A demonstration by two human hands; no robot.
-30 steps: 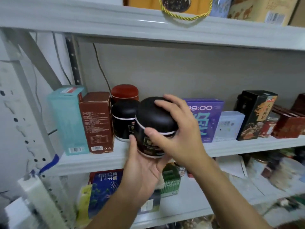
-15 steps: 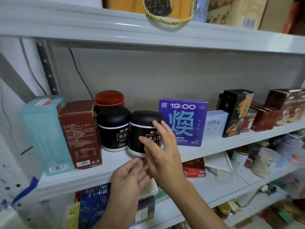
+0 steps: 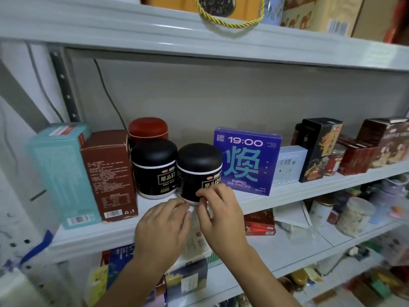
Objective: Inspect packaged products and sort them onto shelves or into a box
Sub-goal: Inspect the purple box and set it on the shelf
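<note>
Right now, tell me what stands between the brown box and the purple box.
Head view: the left black jar and the right black jar stand between the brown box and the purple box; a red jar sits behind the left one.

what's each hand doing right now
Left hand: open, holding nothing.
Right hand: fingers curled against the black jar; grip cannot be told.

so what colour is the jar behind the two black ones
Dark red, seen in the head view: the jar at the back.
</note>
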